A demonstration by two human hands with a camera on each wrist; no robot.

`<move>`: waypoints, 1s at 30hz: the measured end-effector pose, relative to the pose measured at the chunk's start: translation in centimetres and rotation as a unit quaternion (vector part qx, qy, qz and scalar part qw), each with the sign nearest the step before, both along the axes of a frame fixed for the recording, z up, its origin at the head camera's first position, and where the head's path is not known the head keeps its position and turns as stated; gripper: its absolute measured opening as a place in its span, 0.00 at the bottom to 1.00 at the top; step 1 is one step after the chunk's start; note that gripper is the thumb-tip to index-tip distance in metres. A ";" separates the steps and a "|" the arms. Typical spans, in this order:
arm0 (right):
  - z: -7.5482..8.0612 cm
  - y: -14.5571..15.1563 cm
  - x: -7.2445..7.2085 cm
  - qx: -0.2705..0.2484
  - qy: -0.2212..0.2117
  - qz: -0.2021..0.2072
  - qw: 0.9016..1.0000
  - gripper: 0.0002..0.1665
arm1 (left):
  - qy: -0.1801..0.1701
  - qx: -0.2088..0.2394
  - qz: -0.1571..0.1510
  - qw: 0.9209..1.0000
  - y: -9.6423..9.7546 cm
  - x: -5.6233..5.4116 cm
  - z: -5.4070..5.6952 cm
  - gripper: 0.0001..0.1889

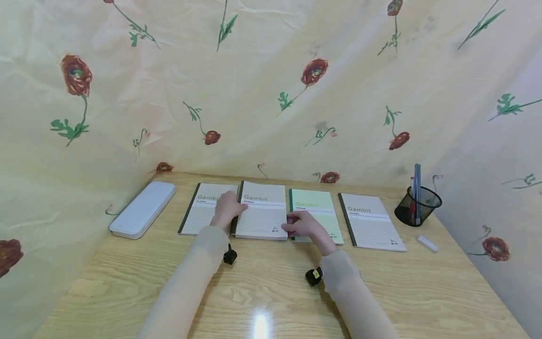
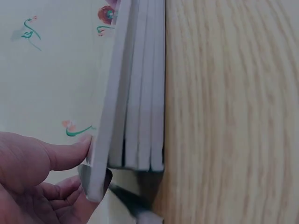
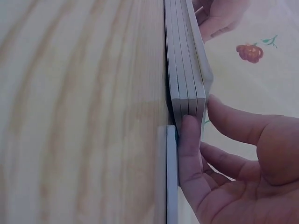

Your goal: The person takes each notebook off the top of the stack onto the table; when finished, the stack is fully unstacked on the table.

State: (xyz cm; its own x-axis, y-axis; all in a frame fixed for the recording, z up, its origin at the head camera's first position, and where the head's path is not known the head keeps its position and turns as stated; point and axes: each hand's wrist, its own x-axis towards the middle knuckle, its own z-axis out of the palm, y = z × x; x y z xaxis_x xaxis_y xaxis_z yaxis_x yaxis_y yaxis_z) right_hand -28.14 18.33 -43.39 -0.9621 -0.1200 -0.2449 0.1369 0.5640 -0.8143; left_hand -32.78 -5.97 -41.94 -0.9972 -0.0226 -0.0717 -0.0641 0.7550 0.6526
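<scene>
In the head view, a stack of several white Gambit notebooks lies on the table between my hands. My left hand pinches the top notebook at its dark spine side. In the left wrist view, that end sits raised and shifted out past the notebooks under it. On the opposite side, my right hand touches the stack's edge. The right wrist view shows one finger against the page edges and the thumb close to the top notebook's corner. A green notebook lies partly beneath my right hand.
Single white notebooks lie left and right of these. A white oblong case stands at the far left. A black mesh pen holder with pens and a small white eraser-like block are at the right. Flowered cloth backs the table.
</scene>
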 end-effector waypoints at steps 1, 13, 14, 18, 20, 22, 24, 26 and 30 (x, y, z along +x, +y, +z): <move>0.0 0.0 0.0 0.000 0.002 0.000 1.000 0.27 | 0.002 0.002 0.000 1.000 -0.2 0.1 0.1 0.15; -0.1 -0.1 -0.1 0.005 0.005 -0.001 1.000 0.27 | -0.010 0.049 -0.030 0.998 -3.6 1.0 1.0 0.15; -0.1 -0.1 -0.1 0.003 0.002 -0.003 1.000 0.28 | -0.017 0.054 -0.031 0.998 -4.0 1.1 1.0 0.16; 0.0 -0.3 -0.1 0.000 0.002 -0.003 1.000 0.28 | -0.035 0.105 -0.030 0.993 -5.8 1.6 1.2 0.16; 0.0 -0.2 -0.1 -0.003 0.001 -0.003 1.000 0.28 | -0.045 0.147 -0.023 0.988 -6.7 2.0 1.0 0.14; 0.0 -0.2 0.0 -0.004 0.001 0.000 1.000 0.28 | -0.048 0.178 -0.021 0.983 -7.9 2.7 0.9 0.13; 0.0 -0.3 0.0 -0.006 0.001 0.002 1.000 0.28 | -0.051 0.197 -0.022 0.979 -9.2 3.6 0.8 0.12; 0.1 -0.3 0.0 -0.008 0.000 0.001 1.000 0.27 | -0.045 0.202 -0.025 0.978 -10.4 4.4 0.7 0.13; 0.1 -0.2 -0.1 -0.008 0.002 -0.003 1.000 0.27 | -0.038 0.212 -0.035 0.976 -12.8 6.3 0.6 0.14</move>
State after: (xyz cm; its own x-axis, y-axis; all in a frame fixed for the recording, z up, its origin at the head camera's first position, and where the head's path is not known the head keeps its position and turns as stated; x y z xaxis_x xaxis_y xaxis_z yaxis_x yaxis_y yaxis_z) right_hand -28.22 18.09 -43.25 -0.9636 -0.1188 -0.2396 0.1372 0.5494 -0.8242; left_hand -26.47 -18.81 -41.36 -0.9867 0.0935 -0.1332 -0.0817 0.4230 0.9024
